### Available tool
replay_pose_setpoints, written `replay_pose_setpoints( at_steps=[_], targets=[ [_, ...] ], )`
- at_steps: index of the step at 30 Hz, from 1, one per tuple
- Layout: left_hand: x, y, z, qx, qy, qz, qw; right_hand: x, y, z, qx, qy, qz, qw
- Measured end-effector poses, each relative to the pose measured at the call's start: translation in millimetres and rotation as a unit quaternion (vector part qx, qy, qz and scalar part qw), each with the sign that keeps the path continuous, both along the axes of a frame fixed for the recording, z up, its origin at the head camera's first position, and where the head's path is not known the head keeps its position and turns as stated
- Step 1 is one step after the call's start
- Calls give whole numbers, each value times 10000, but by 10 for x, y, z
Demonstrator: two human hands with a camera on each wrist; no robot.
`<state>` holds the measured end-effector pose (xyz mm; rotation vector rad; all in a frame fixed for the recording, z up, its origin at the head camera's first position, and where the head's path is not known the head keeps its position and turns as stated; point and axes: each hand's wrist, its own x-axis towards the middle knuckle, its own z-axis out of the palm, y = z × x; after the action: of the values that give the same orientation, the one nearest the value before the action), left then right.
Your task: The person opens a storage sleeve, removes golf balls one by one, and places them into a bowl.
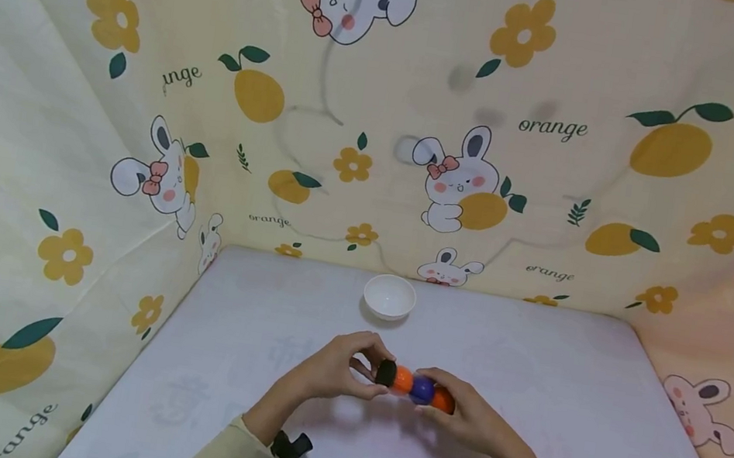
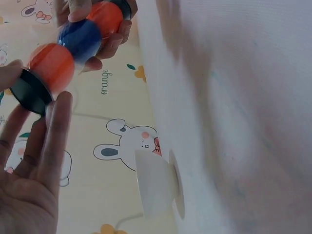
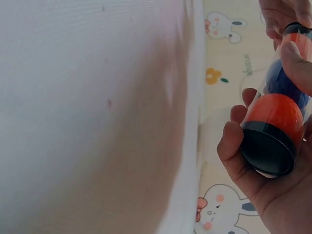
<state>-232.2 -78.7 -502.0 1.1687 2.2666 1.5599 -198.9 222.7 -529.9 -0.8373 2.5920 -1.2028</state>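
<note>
A clear tube (image 1: 411,386) with black end caps and three balls inside, orange, blue (image 3: 285,84) and orange (image 2: 52,67), is held tilted above the table. My left hand (image 1: 344,367) pinches the black cap (image 2: 30,92) at the tube's left end between thumb and fingertips. Around the other end curls my right hand (image 1: 471,416), its thumb laid along the clear wall near the blue ball. The second black cap (image 3: 268,151) shows at the heel of the right hand in the right wrist view.
Behind the hands, a white bowl (image 1: 389,297) stands near the back edge of the white-covered table (image 1: 243,305). Patterned cloth (image 1: 373,183) with rabbits and oranges hangs at the back and both sides. Black wrist mounts (image 1: 291,448) sit at both cuffs.
</note>
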Motion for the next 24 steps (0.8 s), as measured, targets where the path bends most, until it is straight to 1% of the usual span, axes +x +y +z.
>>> replay_pose_setpoints(
  at_steps=[4, 8, 12, 14, 16, 20, 24],
  targets=[
    [-4, -67, 17, -10, -320, 184, 9993, 1, 31, -18, -10, -190, -150, 9997],
    [-23, -144, 28, 61, -377, 386, 9985, -2, 67, -25, -3, -467, -319, 9984],
    [-52, -197, 15, 203, -452, 421, 9979, -4, 87, -5, -41, -629, -377, 9973],
    [-60, -216, 2, 262, -493, 441, 9975, -1, 96, 6, -58, -600, -411, 9973],
    [-64, -232, -8, 314, -544, 493, 9968, 2, 108, 8, -56, -447, -409, 9981],
    [-70, -270, -16, 301, -635, 628, 9956, -6, 132, 5, -25, -275, -454, 9986],
    [-87, -312, -27, 208, -715, 711, 9947, -18, 149, 14, -12, -361, -552, 9978]
  ],
)
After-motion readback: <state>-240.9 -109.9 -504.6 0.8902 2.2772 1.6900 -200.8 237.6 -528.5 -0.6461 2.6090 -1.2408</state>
